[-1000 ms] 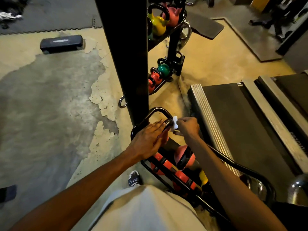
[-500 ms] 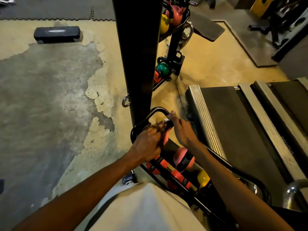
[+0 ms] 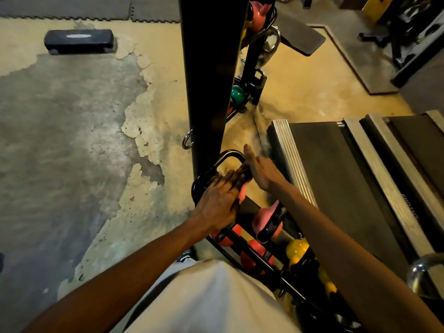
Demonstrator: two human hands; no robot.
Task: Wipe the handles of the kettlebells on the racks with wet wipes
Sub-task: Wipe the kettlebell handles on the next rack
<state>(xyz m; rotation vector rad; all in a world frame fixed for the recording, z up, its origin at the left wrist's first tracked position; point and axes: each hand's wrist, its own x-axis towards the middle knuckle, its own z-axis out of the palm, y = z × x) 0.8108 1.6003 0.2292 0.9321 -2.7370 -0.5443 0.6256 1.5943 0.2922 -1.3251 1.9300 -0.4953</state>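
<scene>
On the end of the low black rack (image 3: 228,156) sits a pink kettlebell (image 3: 242,193). My left hand (image 3: 218,200) rests flat on it with straight fingers. My right hand (image 3: 260,170) grips its black handle (image 3: 249,174) from the right, thumb sticking up. No wet wipe shows; the right hand covers whatever lies beneath it. Further along the rack sit another pink kettlebell (image 3: 266,219), a red kettlebell (image 3: 254,257) and a yellow kettlebell (image 3: 296,248).
A wide black upright post (image 3: 211,68) rises just behind the rack. Behind it stands a second rack with a green kettlebell (image 3: 237,94). A treadmill deck (image 3: 336,176) lies close on the right. A black step platform (image 3: 79,40) lies far left on the worn floor.
A second ago my right hand pinched a white wipe at the handle. It has since closed round the handle and the wipe is hidden. My left hand stayed on the kettlebell.
</scene>
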